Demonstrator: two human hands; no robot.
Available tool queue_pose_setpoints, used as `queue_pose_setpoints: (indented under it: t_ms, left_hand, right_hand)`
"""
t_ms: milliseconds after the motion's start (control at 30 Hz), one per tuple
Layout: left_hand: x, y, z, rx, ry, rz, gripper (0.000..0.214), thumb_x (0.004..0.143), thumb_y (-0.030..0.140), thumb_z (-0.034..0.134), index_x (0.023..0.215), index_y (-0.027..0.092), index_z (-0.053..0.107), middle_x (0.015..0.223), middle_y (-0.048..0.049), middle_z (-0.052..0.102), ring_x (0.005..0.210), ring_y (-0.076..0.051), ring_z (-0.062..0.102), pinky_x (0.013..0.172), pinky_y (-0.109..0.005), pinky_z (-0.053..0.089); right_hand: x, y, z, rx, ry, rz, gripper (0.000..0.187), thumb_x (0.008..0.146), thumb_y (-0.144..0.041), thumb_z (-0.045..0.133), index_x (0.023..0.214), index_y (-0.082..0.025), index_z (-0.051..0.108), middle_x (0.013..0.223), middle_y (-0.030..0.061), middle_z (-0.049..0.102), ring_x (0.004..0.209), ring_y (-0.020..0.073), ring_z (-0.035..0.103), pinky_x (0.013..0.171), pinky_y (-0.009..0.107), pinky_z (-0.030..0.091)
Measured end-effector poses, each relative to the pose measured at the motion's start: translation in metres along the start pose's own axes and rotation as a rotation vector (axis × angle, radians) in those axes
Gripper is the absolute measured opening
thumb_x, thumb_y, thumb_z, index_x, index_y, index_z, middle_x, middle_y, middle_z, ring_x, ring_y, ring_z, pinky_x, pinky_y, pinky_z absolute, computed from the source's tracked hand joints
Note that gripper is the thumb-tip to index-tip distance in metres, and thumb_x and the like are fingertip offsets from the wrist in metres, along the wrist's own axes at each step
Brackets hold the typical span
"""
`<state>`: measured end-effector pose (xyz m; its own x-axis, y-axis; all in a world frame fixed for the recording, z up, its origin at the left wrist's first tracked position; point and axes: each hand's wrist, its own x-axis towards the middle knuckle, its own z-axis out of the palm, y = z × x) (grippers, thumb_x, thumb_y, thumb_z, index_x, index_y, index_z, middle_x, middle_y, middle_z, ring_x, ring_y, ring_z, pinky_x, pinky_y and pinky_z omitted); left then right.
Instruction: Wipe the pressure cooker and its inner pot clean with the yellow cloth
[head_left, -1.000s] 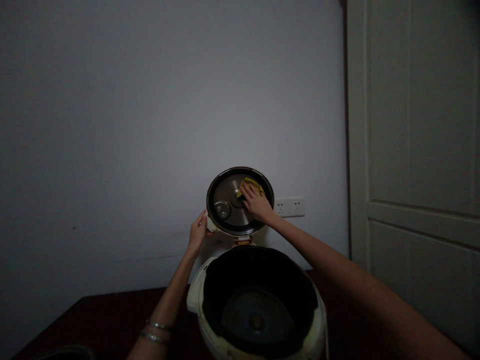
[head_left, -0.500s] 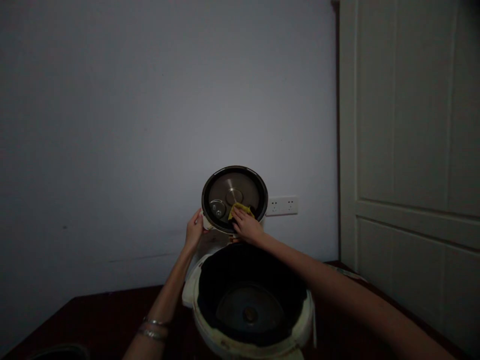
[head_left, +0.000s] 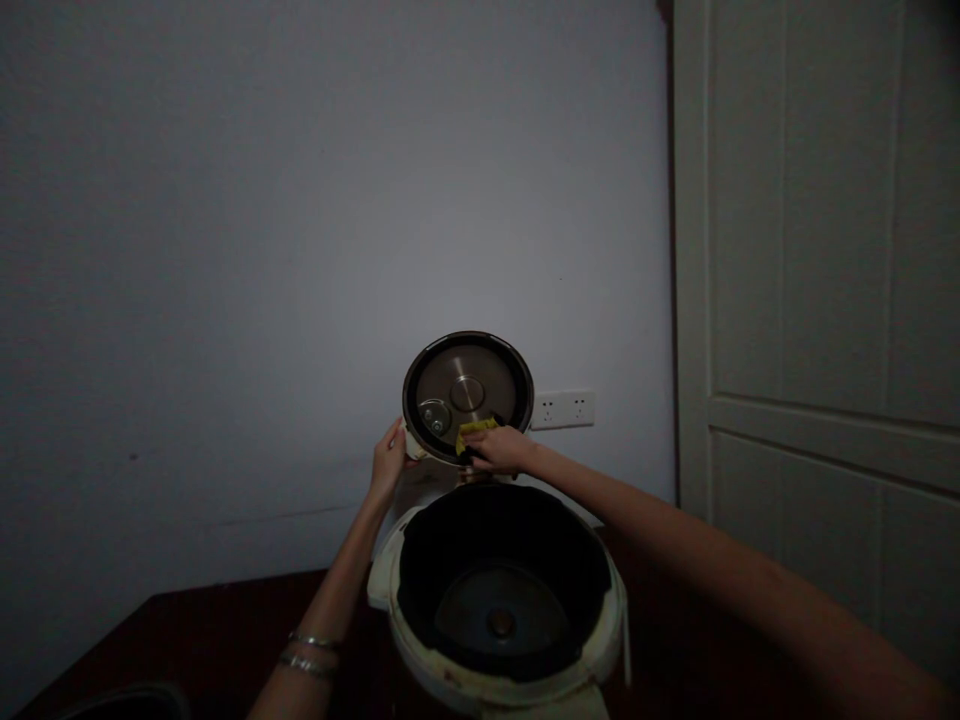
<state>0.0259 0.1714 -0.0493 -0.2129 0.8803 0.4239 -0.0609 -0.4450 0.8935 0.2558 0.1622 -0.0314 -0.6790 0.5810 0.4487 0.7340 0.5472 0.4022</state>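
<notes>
Left hand (head_left: 388, 462) gripped eight-o'clock edge of round, brushed-metal, black-rimmed lid (head_left: 467, 393), raised beyond cream, black-lined cooker (head_left: 420, 660); right hand (head_left: 504, 450) held crumpled yellow cloth (head_left: 476, 426) near lid's six o'clock. Cooker's base cut off, left fingertips partly hidden.

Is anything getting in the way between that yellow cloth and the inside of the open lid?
Nothing visible does. The right hand has the yellow cloth against the lower part of the lid. The left hand is at the lid's lower left edge, clear of the cloth.
</notes>
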Motion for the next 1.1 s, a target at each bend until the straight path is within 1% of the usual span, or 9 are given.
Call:
queue_pose_setpoints:
  t_ms: [100, 233, 367, 467, 633, 733, 867, 967, 1100]
  left_hand:
    - [0.0, 0.001, 0.0, 0.005, -0.005, 0.012, 0.041, 0.091, 0.025, 0.048, 0.131, 0.017, 0.053, 0.102, -0.0087, 0.067, 0.05, -0.006, 0.057, 0.046, -0.022, 0.053]
    - [0.0, 0.0, -0.001, -0.023, -0.005, 0.025, 0.04, 0.09, 0.027, 0.052, 0.129, 0.019, 0.055, 0.102, -0.0082, 0.068, 0.052, -0.007, 0.058, 0.045, -0.021, 0.052]
    - [0.0, -0.002, -0.002, -0.052, -0.011, 0.037, 0.04, 0.087, 0.03, 0.057, 0.126, 0.019, 0.058, 0.102, -0.0088, 0.069, 0.061, -0.01, 0.063, 0.045, -0.019, 0.053]
    - [0.001, -0.002, -0.002, -0.045, -0.005, 0.035, 0.043, 0.087, 0.032, 0.058, 0.127, 0.018, 0.057, 0.104, -0.01, 0.069, 0.064, -0.012, 0.064, 0.046, -0.021, 0.054]
    - [0.003, -0.005, -0.002, -0.018, 0.012, 0.036, 0.046, 0.086, 0.034, 0.059, 0.128, 0.017, 0.056, 0.109, -0.0124, 0.068, 0.069, -0.014, 0.067, 0.047, -0.022, 0.055]
    - [0.004, -0.007, -0.002, -0.024, 0.012, 0.045, 0.047, 0.085, 0.035, 0.06, 0.129, 0.017, 0.055, 0.112, -0.0127, 0.067, 0.075, -0.016, 0.068, 0.049, -0.021, 0.055]
    - [0.004, -0.006, -0.002, -0.034, 0.01, 0.035, 0.044, 0.086, 0.033, 0.058, 0.127, 0.018, 0.057, 0.119, -0.0119, 0.064, 0.083, -0.018, 0.068, 0.05, -0.02, 0.055]
    - [0.003, -0.004, -0.001, -0.031, 0.002, 0.028, 0.042, 0.088, 0.031, 0.056, 0.128, 0.019, 0.056, 0.122, -0.0118, 0.062, 0.084, -0.018, 0.067, 0.048, -0.02, 0.055]
    - [0.001, -0.001, -0.001, -0.031, 0.008, 0.007, 0.043, 0.088, 0.031, 0.055, 0.129, 0.018, 0.054, 0.123, -0.0129, 0.061, 0.077, -0.015, 0.067, 0.046, -0.021, 0.054]
  right_hand:
    - [-0.01, 0.009, -0.001, -0.039, 0.035, 0.073, 0.038, 0.084, -0.028, 0.054, 0.118, -0.013, 0.063, 0.123, 0.0148, 0.062, 0.113, 0.0269, 0.059, 0.093, 0.037, 0.048]
    - [-0.017, 0.018, 0.009, -0.094, 0.142, 0.191, 0.056, 0.084, -0.019, 0.051, 0.135, 0.001, 0.044, 0.143, 0.023, 0.04, 0.133, 0.0312, 0.038, 0.107, 0.043, 0.035]
    - [-0.001, 0.03, 0.016, -0.074, 0.321, 0.255, 0.064, 0.089, -0.029, 0.045, 0.144, 0.0, 0.027, 0.15, 0.0208, 0.027, 0.14, 0.0284, 0.023, 0.11, 0.045, 0.029]
    - [0.025, 0.038, 0.007, -0.037, 0.408, 0.262, 0.065, 0.092, -0.033, 0.039, 0.147, -0.003, 0.021, 0.153, 0.0182, 0.021, 0.142, 0.0276, 0.018, 0.111, 0.046, 0.028]
    - [0.068, 0.031, -0.015, -0.033, 0.437, 0.167, 0.063, 0.091, -0.027, 0.043, 0.147, -0.007, 0.023, 0.154, 0.0141, 0.02, 0.143, 0.0266, 0.014, 0.114, 0.048, 0.021]
    - [0.079, 0.017, -0.013, -0.023, 0.404, 0.031, 0.061, 0.089, -0.022, 0.045, 0.145, -0.008, 0.028, 0.153, 0.013, 0.024, 0.142, 0.0261, 0.018, 0.114, 0.047, 0.022]
    - [0.076, 0.001, 0.002, 0.007, 0.349, -0.145, 0.058, 0.086, -0.015, 0.047, 0.142, -0.007, 0.035, 0.15, 0.014, 0.031, 0.141, 0.0238, 0.024, 0.114, 0.044, 0.025]
    - [0.068, -0.001, 0.011, 0.033, 0.365, -0.136, 0.059, 0.084, -0.011, 0.046, 0.141, -0.004, 0.035, 0.149, 0.0169, 0.033, 0.14, 0.0232, 0.025, 0.114, 0.042, 0.027]
    - [0.05, 0.005, 0.017, 0.048, 0.329, -0.16, 0.062, 0.082, -0.009, 0.049, 0.142, -0.008, 0.034, 0.147, 0.0176, 0.036, 0.139, 0.0221, 0.027, 0.112, 0.044, 0.03]
